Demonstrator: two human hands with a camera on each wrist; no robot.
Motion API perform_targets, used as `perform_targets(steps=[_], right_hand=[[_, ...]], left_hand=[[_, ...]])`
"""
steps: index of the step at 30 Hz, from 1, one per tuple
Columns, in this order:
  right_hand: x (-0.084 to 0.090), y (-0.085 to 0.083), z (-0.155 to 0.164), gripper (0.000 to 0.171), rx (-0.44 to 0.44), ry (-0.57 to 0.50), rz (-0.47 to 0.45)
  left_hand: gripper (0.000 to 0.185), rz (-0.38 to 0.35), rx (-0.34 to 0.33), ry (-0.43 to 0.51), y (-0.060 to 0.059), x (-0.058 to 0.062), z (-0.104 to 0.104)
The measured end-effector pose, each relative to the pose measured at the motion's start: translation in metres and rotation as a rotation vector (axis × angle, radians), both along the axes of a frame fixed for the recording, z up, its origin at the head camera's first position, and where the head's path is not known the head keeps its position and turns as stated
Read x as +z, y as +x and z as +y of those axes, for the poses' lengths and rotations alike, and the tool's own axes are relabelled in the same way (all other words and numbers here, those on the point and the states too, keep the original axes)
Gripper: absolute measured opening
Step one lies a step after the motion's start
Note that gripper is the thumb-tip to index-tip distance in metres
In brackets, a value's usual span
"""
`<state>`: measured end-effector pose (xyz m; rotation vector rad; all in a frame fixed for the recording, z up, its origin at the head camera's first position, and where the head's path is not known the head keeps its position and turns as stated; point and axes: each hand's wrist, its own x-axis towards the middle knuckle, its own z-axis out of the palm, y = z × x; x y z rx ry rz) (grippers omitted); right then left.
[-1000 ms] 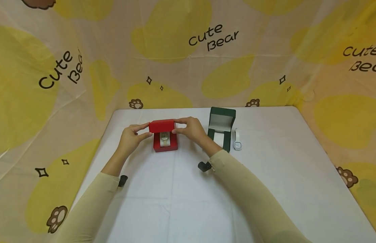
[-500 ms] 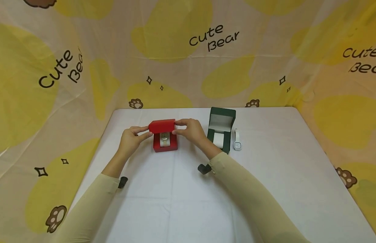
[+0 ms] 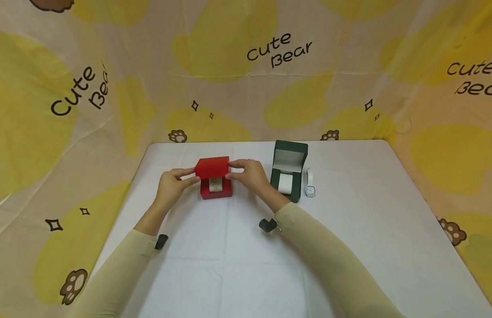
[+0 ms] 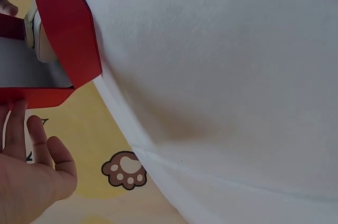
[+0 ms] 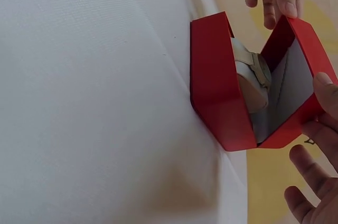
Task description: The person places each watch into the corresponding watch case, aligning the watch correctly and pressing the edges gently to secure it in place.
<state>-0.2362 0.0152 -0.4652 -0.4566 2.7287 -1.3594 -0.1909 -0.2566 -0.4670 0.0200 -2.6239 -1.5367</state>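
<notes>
A red watch box stands partly open on the white table. Its hinged lid leans forward over the base. My left hand grips the lid's left side by thumb and fingertips. Opposite it, my right hand pinches the right side, with the thumb on the lid's edge. Inside the box, a watch with a light strap is wrapped round a pale cushion. In the head view the lid hides the upper part of that watch.
To the right, a dark green watch box stands open with a white cushion inside. Beside it lies a second watch with a white strap. A yellow patterned cloth hangs behind the table.
The red lid has tipped further down and forward, covering more of the watch inside. Both hands have moved slightly down with it. The green box and the second watch have stayed put.
</notes>
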Motion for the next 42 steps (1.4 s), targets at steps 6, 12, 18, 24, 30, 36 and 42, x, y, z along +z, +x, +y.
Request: perform_targets(steps=[6,12,18,24,30,36,42], right_hand=[[-0.004,0.005,0.0,0.046,-0.017,-0.039,-0.002],[-0.007,0.009,0.0,0.044,-0.03,-0.054,-0.005],[-0.012,0.012,0.0,0.04,-0.019,-0.022,0.009],[-0.019,0.014,0.0,0.039,-0.01,-0.011,0.043],[-0.021,0.017,0.0,0.039,-0.013,-0.018,0.029],[-0.023,0.018,0.002,0.037,-0.002,-0.024,0.024],[-0.026,0.017,0.003,0.037,0.021,0.005,0.046]], left_hand=[[0.049,0.001,0.009,0.018,0.003,-0.005,0.001],[0.047,0.0,0.013,0.052,0.006,-0.008,0.002],[0.043,-0.017,0.022,0.062,0.009,-0.013,0.002],[0.04,-0.032,0.012,0.07,0.012,-0.02,0.002],[0.039,-0.027,0.007,0.034,0.013,-0.02,0.002],[0.035,-0.032,-0.002,0.017,0.013,-0.021,0.0],[0.033,-0.054,-0.022,-0.013,0.014,-0.022,-0.001]])
